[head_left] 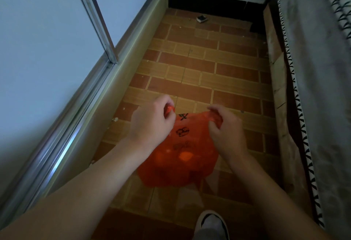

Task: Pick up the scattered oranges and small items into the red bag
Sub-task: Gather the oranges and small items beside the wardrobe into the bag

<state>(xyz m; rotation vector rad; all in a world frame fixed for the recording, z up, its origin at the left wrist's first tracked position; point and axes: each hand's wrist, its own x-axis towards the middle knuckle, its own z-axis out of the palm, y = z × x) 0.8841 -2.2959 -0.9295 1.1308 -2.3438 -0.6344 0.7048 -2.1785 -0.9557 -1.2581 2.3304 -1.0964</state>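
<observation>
Bag (178, 159) red, translucent, black-printed.

Bag hanging in the middle, between both hands

Left hand (150, 123) pinches one top corner of the bag (178, 156), right hand (226, 131) the other; floor (199, 64) below, small box (201, 19) far ahead, shoe (210, 222) nearest, bed (322, 68) along the right.
</observation>
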